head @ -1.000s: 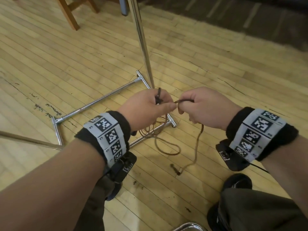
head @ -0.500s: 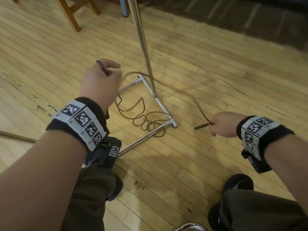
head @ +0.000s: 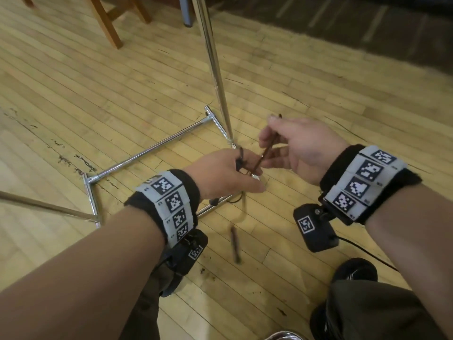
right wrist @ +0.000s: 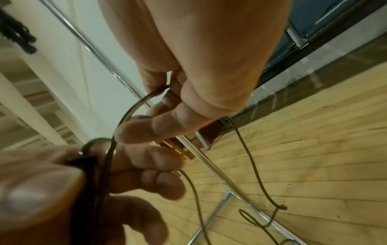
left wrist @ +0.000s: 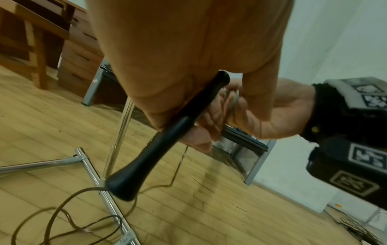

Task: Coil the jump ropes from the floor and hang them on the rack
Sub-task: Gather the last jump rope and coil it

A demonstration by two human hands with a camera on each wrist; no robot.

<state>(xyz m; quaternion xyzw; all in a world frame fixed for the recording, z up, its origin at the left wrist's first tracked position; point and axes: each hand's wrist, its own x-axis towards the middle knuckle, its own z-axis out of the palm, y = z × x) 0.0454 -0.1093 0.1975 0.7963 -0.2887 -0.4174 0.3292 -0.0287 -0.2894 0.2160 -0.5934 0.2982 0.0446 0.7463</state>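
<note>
A thin brown jump rope (head: pixel 266 149) runs between my two hands above the floor. My left hand (head: pixel 247 175) grips its black handle (left wrist: pixel 167 137) together with gathered rope turns (right wrist: pixel 104 159). Just right of it, my right hand (head: pixel 266 146) pinches a stretch of rope (right wrist: pixel 146 97) between thumb and fingers. The rope's other handle (head: pixel 235 244) dangles blurred below my left hand. More rope (left wrist: pixel 62 215) lies in loose loops on the floor by the rack base. The chrome rack's pole (head: pixel 213 69) rises just behind my hands.
The rack's chrome base bars (head: pixel 152 150) lie on the wooden floor under and left of my hands. A wooden chair leg (head: pixel 105 23) stands at the back left. My shoe (head: pixel 353 271) and knees fill the bottom edge. A dark mat (head: pixel 367 28) covers the far right.
My hands were spread wide with the rope stretched between them; now they have come back together, the right hand bringing a new length of rope to the left. The loose handle swings.
</note>
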